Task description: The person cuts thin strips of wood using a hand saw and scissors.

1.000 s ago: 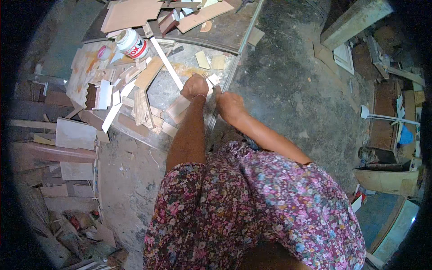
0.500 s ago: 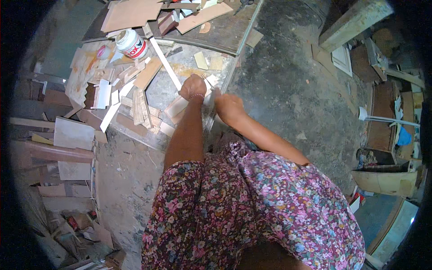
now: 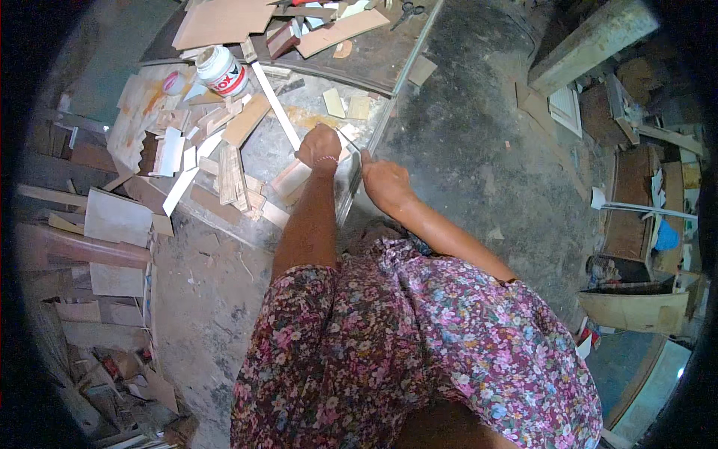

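Observation:
My left hand (image 3: 319, 146) is closed over the near end of a long white strip (image 3: 277, 105) at the right edge of the low worktable (image 3: 303, 90). Just to its right, my right hand (image 3: 387, 185) grips a thin, dark, blade-like tool (image 3: 350, 141). The tool points up and left toward a small pale piece (image 3: 347, 133) beside my left fingers; its exact kind is too small to tell. Under my left wrist lies a flat light wood piece (image 3: 290, 178). Fingers partly hide where strip and tool come close.
Left of my hands are scattered wood offcuts (image 3: 233, 176) and an open white jar (image 3: 221, 71). Boards (image 3: 344, 34) and scissors (image 3: 407, 13) lie on the far dark surface. A post (image 3: 594, 41) rises at far right. Stacked panels (image 3: 116, 217) line the left.
My right hand and its tool have shifted slightly right and nearer to me, and the blade shows more clearly. My left hand stays on the strip. The view has tilted slightly.

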A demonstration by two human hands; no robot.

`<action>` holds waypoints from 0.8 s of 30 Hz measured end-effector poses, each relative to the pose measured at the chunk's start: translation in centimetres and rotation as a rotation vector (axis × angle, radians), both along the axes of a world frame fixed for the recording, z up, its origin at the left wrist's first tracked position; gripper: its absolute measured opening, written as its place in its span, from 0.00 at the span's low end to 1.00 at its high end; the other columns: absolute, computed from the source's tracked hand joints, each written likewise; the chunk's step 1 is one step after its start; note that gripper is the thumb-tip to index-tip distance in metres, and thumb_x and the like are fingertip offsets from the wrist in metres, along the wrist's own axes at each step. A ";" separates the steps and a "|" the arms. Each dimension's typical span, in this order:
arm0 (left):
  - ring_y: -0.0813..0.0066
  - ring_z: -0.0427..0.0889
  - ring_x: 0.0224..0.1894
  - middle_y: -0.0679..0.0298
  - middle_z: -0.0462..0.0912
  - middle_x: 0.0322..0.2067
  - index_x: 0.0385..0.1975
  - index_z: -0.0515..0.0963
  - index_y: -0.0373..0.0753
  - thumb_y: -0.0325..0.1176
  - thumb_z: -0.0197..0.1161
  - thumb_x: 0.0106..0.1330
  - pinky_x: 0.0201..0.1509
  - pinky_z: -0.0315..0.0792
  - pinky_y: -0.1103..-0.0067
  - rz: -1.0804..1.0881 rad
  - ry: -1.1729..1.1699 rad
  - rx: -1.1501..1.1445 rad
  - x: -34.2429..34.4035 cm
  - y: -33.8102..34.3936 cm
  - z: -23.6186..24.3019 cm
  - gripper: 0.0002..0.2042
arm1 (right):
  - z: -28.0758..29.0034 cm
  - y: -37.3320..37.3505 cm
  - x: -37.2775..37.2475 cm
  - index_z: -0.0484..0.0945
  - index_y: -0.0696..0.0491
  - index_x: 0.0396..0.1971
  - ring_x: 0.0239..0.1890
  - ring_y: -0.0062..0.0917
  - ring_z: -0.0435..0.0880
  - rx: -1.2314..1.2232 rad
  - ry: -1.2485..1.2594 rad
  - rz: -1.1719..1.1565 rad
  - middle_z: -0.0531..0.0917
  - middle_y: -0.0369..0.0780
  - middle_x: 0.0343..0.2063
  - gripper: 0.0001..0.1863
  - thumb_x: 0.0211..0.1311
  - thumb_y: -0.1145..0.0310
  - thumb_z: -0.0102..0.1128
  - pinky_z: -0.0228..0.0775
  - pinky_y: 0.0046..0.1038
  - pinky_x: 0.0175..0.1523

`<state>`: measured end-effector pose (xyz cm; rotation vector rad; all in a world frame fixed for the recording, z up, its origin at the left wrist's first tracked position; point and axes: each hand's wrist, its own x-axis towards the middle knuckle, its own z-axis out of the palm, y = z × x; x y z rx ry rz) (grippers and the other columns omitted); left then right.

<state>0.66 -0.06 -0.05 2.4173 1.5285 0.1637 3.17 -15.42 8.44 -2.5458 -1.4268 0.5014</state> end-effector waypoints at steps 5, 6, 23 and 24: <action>0.61 0.75 0.32 0.55 0.76 0.26 0.27 0.74 0.37 0.35 0.43 0.55 0.34 0.66 0.62 -0.136 0.031 0.095 -1.0 -0.4 0.2 0.12 | 0.7 -0.3 0.4 0.66 0.62 0.38 0.29 0.41 0.77 0.011 0.037 0.011 0.76 0.50 0.24 0.15 0.56 0.68 0.35 0.68 0.39 0.33; 0.63 0.73 0.35 0.57 0.75 0.28 0.29 0.73 0.37 0.35 0.45 0.54 0.36 0.65 0.62 -0.021 -0.007 0.159 -0.8 -0.8 0.4 0.11 | 0.8 -0.3 0.5 0.67 0.61 0.37 0.29 0.41 0.77 -0.011 0.056 -0.004 0.76 0.50 0.24 0.15 0.56 0.68 0.35 0.68 0.39 0.33; 0.64 0.64 0.45 0.56 0.66 0.43 0.48 0.60 0.34 0.54 0.53 0.48 0.46 0.53 0.63 -0.483 -0.067 0.412 -5.1 -3.1 0.7 0.33 | -0.4 -1.1 0.5 0.62 0.59 0.45 0.27 0.43 0.76 0.057 0.050 0.023 0.75 0.52 0.21 0.20 0.48 0.76 0.38 0.68 0.40 0.32; 0.64 0.64 0.45 0.56 0.66 0.43 0.48 0.60 0.34 0.54 0.53 0.48 0.46 0.53 0.63 -0.475 -0.066 0.413 -5.0 -3.2 0.7 0.33 | -0.3 -1.2 0.5 0.62 0.59 0.45 0.27 0.43 0.76 0.066 0.038 0.024 0.75 0.52 0.21 0.19 0.48 0.76 0.38 0.68 0.39 0.32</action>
